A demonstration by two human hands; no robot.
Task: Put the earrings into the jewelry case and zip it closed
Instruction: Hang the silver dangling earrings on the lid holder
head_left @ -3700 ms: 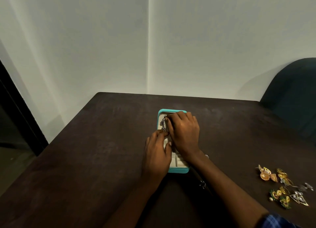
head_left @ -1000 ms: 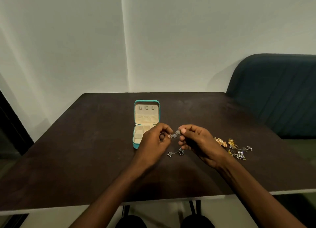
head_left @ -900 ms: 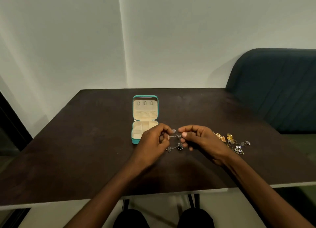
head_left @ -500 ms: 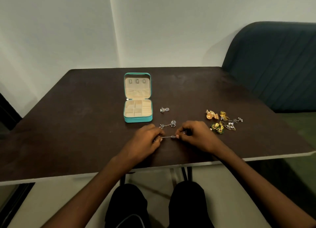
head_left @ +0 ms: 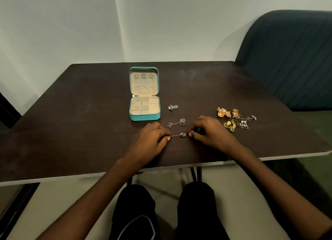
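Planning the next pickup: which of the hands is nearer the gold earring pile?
Right. The right hand sits just left of the gold earring pile; the left hand is farther left, below the jewelry case.

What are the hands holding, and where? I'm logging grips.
A silver chain earring: left hand pinches its left end, right hand its right end.

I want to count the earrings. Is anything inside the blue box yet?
No. The open jewelry case shows only bare beige compartments and three small tabs in its lid. The lid's pocket hides whatever might be inside it.
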